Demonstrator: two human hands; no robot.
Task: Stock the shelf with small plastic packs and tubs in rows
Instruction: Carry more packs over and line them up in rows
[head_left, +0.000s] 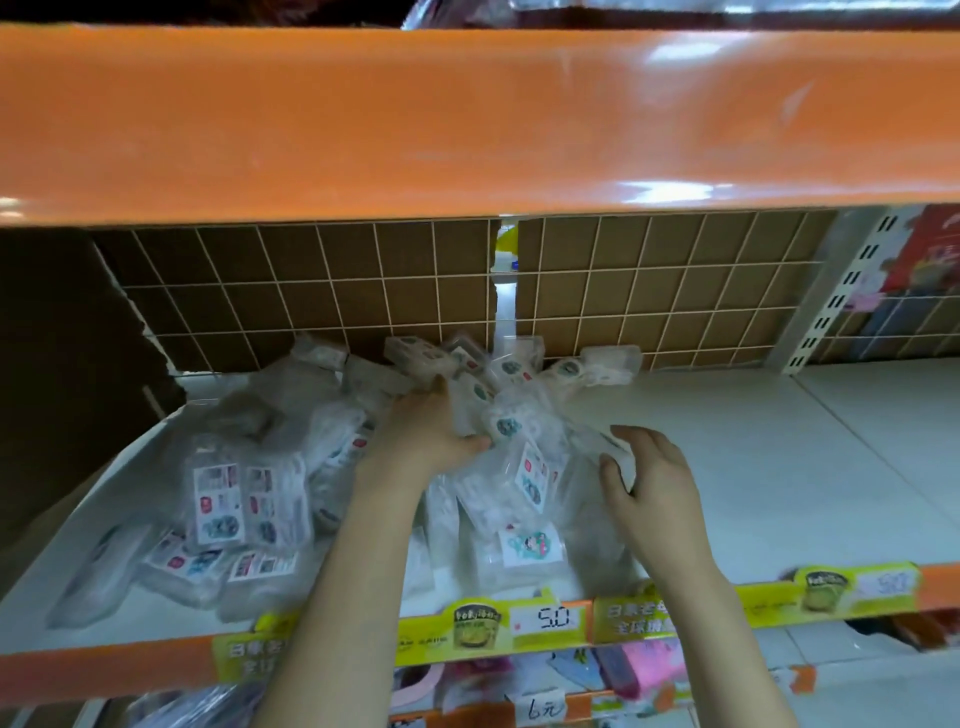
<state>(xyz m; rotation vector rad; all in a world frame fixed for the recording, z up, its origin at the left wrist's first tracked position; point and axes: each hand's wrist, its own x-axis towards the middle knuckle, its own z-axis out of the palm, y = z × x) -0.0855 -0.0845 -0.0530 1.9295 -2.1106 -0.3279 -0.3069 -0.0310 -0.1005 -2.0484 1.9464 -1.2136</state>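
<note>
A person leans in at a white shelf (753, 467) under a broad orange shelf edge (467, 119) that fills the top of the frame. A loose heap of small clear plastic packs (244, 499) with printed labels covers the left and middle of the shelf, some of them bundled in clear bags. At the back, against the wire grid and brown cardboard (649, 280), a few small clear tubs (610, 364) lie tumbled on their sides.

The left hand (431, 431), at the centre of the frame, is dug into the heap, its fingers curled round a bundle of packs. The right hand (649, 488), just right of centre, touches the clear wrap at the heap's right edge, fingers bent, thumb spread; whether it actually grips the wrap I cannot tell.

Yellow-green price tags (540, 621) run along the shelf's front edge.
</note>
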